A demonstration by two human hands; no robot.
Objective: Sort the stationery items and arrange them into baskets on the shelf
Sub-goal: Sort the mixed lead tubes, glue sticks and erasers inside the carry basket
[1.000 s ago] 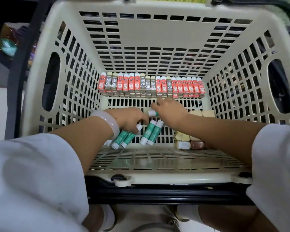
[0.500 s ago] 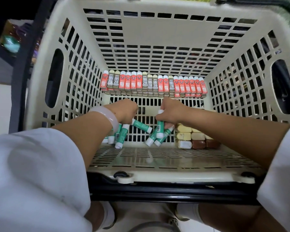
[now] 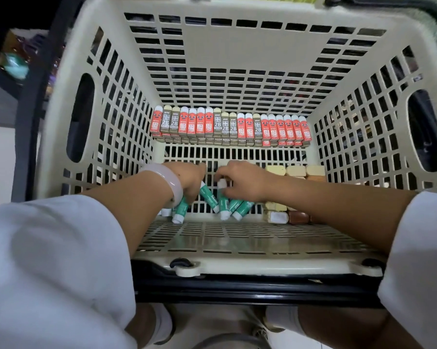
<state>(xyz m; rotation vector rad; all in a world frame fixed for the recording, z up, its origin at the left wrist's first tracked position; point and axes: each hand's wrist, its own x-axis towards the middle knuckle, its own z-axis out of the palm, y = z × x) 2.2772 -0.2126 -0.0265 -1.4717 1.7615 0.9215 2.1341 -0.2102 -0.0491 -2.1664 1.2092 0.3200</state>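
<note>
I am partway through lining up the glue sticks [image 3: 233, 206] on the floor of the basket [image 3: 162, 56], my landmark here. Nearest its left wall, my left hand [image 3: 191, 181] has its grip curled round one green stick [image 3: 208, 197], pinching the upper end so the tube slants down to the slatted floor; more sticks lie just beneath that wrist. Toward the basket's middle, my right hand [image 3: 242, 181] pinches the white cap of another stick [image 3: 222, 205], though I cannot tell for sure how firmly, since the fingers hide most of it. By my judgement the next move calls for laying both tubes parallel beside the loose ones. The sticks are smooth plastic cylinders, green bodies with white caps. Against the basket's far wall stands a neat row of lead boxes [image 3: 231, 127], flat cardboard, red and grey. By the right wall sit blocky erasers [image 3: 295, 170], matte, cream and brown. The basket itself is hard, pale, perforated plastic.
</note>
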